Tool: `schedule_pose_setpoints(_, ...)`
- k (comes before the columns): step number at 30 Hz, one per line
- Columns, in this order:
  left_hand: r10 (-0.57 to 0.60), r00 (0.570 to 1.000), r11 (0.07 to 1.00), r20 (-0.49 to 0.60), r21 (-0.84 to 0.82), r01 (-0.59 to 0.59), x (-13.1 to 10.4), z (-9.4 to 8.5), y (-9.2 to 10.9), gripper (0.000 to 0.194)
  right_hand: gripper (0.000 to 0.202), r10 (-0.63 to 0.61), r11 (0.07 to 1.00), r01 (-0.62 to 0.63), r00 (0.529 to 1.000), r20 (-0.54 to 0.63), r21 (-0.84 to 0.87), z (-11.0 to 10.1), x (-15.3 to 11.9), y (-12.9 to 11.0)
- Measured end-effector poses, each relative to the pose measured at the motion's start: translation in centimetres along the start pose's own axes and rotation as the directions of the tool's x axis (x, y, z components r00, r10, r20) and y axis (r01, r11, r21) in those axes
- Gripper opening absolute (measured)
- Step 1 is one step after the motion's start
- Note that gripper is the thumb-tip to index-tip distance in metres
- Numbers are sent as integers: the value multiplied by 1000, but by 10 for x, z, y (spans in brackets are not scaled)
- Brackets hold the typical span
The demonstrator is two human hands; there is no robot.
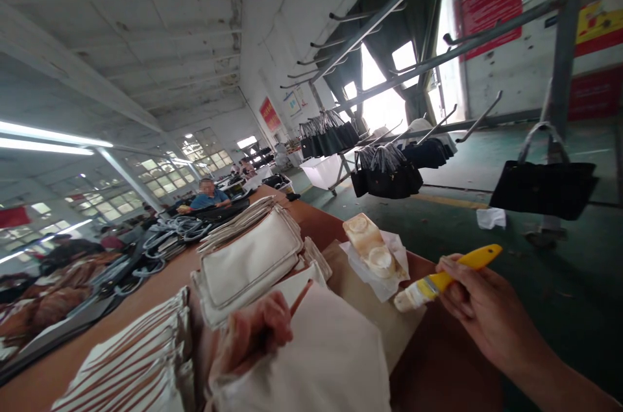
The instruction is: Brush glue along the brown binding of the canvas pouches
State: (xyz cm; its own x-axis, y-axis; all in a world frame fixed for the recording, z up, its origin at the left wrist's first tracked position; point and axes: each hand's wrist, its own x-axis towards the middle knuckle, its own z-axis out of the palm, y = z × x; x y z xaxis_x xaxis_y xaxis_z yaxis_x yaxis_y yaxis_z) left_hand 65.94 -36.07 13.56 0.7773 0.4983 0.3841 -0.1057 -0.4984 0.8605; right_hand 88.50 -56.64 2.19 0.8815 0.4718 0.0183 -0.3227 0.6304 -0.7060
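Note:
My right hand grips a yellow-handled paintbrush, its pale bristles coated with whitish stuff and pointing left. The bristles hang near a small glue-smeared container on crumpled white paper. My left hand is closed, fingers curled, at the left edge of a white leather-like piece. From its fingers juts a thin reddish-brown strip; whether it belongs to the white piece I cannot tell. Just beyond lies a stack of stitched white panels. More white pieces with brown edges fan out at lower left.
The brown tabletop runs away from me. Coiled grey straps lie along its left side. To the right, a metal rack carries black handbags, one hanging nearby. A seated person is farther back.

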Motion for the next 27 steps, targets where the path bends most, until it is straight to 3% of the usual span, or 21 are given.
schedule_pose_setpoints(2, -125, 987, 985, 97, -106, 135, -9, -16, -30, 75, 20, 21, 999, -21, 1000, 16, 31, -4, 1, 1)
schedule_pose_setpoints(4, -345, 936, 933, 69, -82, 350, -26, -26, -71, 70, 20, 41, 998, -42, 999, 15, 41, -6, 1, 4)
schedule_pose_setpoints(6, -587, 809, 804, -25, 102, 586, -48, -30, -112, 67, 21, 56, 998, -56, 998, -5, 33, -7, 0, 6)
schedule_pose_setpoints(7, -655, 752, 718, -76, 247, 651, -59, -29, -130, 65, 21, 65, 998, -64, 998, -13, 23, -6, 0, 8)
schedule_pose_setpoints(9, -692, 712, 612, -119, 428, 665, -77, -19, -157, 55, 23, 79, 997, -79, 997, -13, 6, -4, -1, 12)
schedule_pose_setpoints(14, -607, 795, 683, -3, 509, 523, -83, 43, -182, 38, 22, 83, 996, -82, 996, 35, -24, 3, -6, 24)
schedule_pose_setpoints(18, -607, 795, 653, -7, 565, 504, -71, 82, -189, 34, 21, 105, 993, -103, 993, 48, -52, 3, -11, 29)
schedule_pose_setpoints(21, -612, 790, 648, -16, 562, 514, -67, 90, -194, 35, 22, 112, 993, -110, 993, 35, -48, 1, -12, 30)
schedule_pose_setpoints(27, -612, 791, 665, -5, 537, 518, -75, 89, -198, 36, 21, 120, 992, -118, 992, 35, -44, -4, -8, 37)
